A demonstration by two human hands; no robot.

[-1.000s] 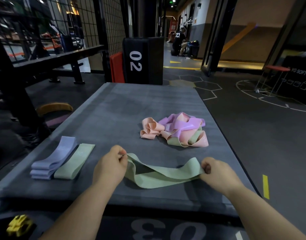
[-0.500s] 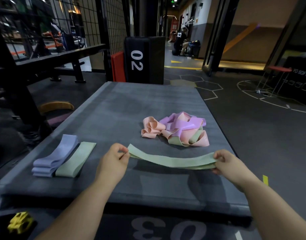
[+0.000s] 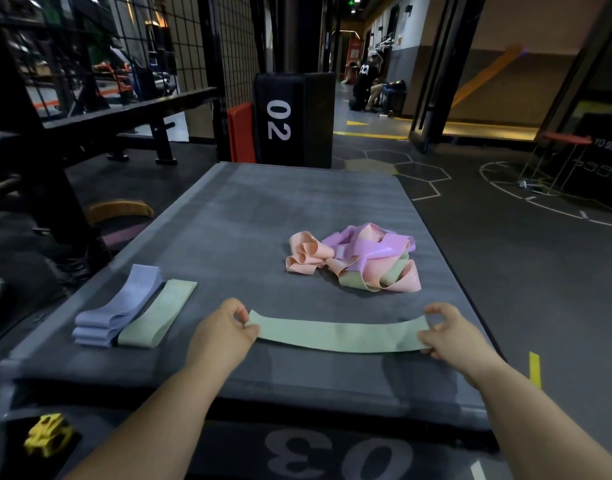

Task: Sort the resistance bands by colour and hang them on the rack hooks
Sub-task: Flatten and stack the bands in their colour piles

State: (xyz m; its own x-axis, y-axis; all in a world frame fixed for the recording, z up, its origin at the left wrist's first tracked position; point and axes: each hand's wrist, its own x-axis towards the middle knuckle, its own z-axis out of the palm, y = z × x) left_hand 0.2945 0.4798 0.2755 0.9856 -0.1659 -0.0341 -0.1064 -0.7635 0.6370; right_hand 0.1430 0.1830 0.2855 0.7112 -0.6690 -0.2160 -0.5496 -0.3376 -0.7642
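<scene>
A pale green band (image 3: 339,336) lies flat and straight, crosswise. To its left, stacked lilac bands (image 3: 119,306) touch a folded green band (image 3: 159,315). A pink, purple and green tangle (image 3: 356,261) lies behind.

A grey padded platform (image 3: 249,216) carries everything. At its near left corner a stack of folded purple bands (image 3: 120,306) lies touching a folded green band (image 3: 159,315). Toward the far right sits a tangled heap of pink, purple and green bands (image 3: 356,259). A long green band (image 3: 339,336) stretches flat along the near edge; I can't tell if it touches the surface.
</scene>
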